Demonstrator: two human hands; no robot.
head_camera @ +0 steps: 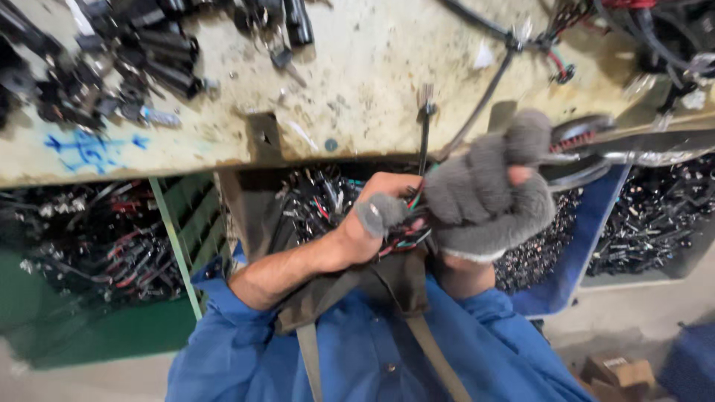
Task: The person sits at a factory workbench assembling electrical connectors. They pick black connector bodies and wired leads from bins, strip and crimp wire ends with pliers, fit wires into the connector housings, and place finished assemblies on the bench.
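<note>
Head view, looking down past a blue shirt (372, 357) and a dark apron strap (428, 357) to both hands held close together below the workbench (357, 82) edge. Left hand (376, 212), bare apart from a grey fingertip cover on the thumb (376, 214), is curled shut around a bundle of coloured wires (406, 227); red, green and black strands show between the fingers. Right hand (484, 190) wears a grey knit glove (477, 216) and is clenched into a tight fist, pressed against the left hand over the same bundle and also gripping the handles of a pair of cutters (588, 149), whose metal parts jut out to the right, blurred. A thin black cable (424, 138) rises from the bundle up to the bench edge, ending in a small connector. The bench top is a stained, pale surface. A heap of black connectors and parts (112, 59) lies at its upper left; a black wire harness (521, 41) with red and green leads runs across its upper right. Under the bench, bins of tangled wire scrap (97, 238) sit at left behind a green frame, and a blue bin (581, 253) of dark small parts at right. Cardboard boxes (618, 372) lie on the floor at lower right.
</note>
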